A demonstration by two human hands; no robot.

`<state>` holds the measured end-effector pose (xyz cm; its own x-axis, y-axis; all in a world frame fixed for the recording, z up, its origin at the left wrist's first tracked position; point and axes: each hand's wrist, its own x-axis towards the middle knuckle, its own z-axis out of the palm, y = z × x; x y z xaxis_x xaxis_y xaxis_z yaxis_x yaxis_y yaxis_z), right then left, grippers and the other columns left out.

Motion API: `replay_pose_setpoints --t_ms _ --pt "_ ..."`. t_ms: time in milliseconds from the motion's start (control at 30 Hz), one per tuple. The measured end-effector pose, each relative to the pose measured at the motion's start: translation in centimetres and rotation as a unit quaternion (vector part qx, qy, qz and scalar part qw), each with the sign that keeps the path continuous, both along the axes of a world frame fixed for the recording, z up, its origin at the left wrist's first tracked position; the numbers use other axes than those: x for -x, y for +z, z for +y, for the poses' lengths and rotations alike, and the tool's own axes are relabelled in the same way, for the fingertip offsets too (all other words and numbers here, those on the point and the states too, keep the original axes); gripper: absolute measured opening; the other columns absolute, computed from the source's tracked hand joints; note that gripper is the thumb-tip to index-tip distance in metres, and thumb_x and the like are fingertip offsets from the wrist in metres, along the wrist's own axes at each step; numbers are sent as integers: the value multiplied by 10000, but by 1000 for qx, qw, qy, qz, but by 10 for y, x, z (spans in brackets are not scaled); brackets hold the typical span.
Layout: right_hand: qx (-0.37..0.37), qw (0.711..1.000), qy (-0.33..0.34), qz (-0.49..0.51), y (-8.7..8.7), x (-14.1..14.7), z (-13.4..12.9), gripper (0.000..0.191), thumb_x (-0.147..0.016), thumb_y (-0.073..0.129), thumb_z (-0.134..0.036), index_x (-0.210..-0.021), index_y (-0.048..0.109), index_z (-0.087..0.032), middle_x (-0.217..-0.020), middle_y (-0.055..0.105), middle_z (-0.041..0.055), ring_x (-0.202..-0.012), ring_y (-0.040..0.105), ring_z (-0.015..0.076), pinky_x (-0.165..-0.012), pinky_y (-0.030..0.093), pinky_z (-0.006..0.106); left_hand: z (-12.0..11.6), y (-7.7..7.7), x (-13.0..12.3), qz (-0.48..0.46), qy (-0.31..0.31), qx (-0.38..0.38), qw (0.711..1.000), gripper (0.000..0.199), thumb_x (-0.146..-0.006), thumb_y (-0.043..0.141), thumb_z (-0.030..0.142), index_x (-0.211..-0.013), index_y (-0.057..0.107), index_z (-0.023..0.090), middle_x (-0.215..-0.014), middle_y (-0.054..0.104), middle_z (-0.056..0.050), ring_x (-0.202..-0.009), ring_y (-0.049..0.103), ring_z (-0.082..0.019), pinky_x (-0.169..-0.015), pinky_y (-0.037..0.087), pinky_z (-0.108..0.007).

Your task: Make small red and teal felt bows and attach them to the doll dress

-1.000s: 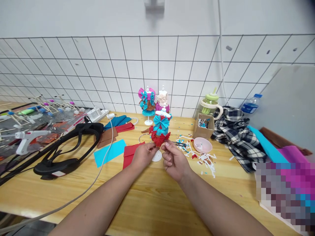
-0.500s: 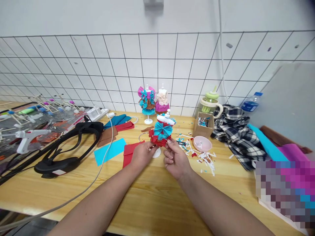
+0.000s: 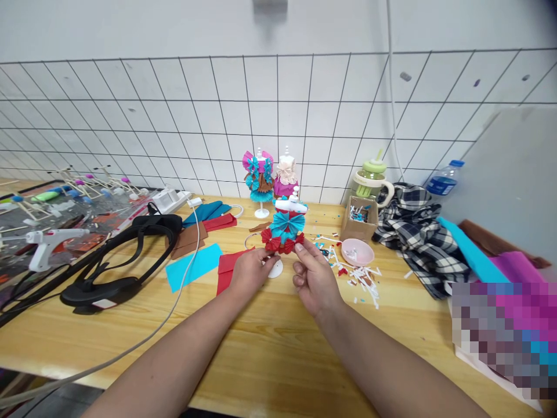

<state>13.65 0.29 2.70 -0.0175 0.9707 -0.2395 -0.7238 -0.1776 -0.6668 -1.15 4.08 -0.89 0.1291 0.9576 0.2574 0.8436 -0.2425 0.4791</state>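
Observation:
A small white dress form [image 3: 289, 224] wears a blue pleated fan over a ruffled red skirt. It leans slightly, above its round white base [image 3: 275, 269]. My left hand [image 3: 252, 271] pinches the lower left of the red skirt near the stand. On the right, my right hand [image 3: 314, 277] holds the skirt's lower right edge between thumb and forefinger, its other fingers curled. Behind stand two more dressed forms, one in pink, brown and blue [image 3: 261, 180], one in cream and magenta [image 3: 286, 172].
Left lie blue paper [image 3: 194, 267], red paper [image 3: 226, 270], a black headset strap [image 3: 126, 290], a white cable and a glue gun [image 3: 47, 247]. Right are paper scraps, a pink bowl [image 3: 357, 253], a cardboard box [image 3: 359, 220], a green-lidded jug [image 3: 369, 181] and plaid cloth [image 3: 411, 232].
The dress form has turned and tilted a little, and its blue fan now faces me more fully. My right hand has shifted slightly right and up along the skirt's edge.

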Motion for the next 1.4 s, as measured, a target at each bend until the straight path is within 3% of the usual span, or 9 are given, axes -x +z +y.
replay_pose_setpoints --t_ms 267,600,867,1100,1400 --pt "6 999 -10 32 7 -3 0 382 -634 791 -229 -967 604 -239 -807 633 -55 -484 498 18 -288 251 83 1 -2 1 -6 -4 -6 1000 262 -856 551 387 -920 740 218 -884 744 -62 -797 657 -209 -643 403 -267" --pt "45 990 5 135 10 -8 4 276 -673 740 -145 -872 566 -222 -742 575 -79 -423 419 1 -260 217 71 2 -4 1 -4 -16 -21 1000 252 -854 554 387 -933 731 226 -879 742 -55 -809 655 -208 -664 408 -267" --pt "58 982 30 176 9 -8 6 224 -711 728 -144 -787 526 -203 -533 415 -114 -352 306 6 -262 192 78 0 -3 0 -13 -37 -8 999 247 -863 545 370 -919 731 217 -852 731 -54 -773 642 -189 -640 397 -254" --pt "38 985 10 169 10 -9 5 243 -719 710 -140 -886 556 -226 -655 534 -93 -385 365 6 -265 221 80 1 -5 1 -14 -48 -24 998 238 -862 553 364 -940 725 219 -891 735 -51 -792 649 -193 -664 413 -260" --pt "45 985 13 169 10 -9 4 214 -717 701 -129 -821 534 -213 -570 463 -104 -359 316 8 -268 219 83 -1 -4 -1 -15 -53 -28 998 225 -874 543 356 -861 717 214 -849 730 -40 -770 646 -186 -638 398 -255"
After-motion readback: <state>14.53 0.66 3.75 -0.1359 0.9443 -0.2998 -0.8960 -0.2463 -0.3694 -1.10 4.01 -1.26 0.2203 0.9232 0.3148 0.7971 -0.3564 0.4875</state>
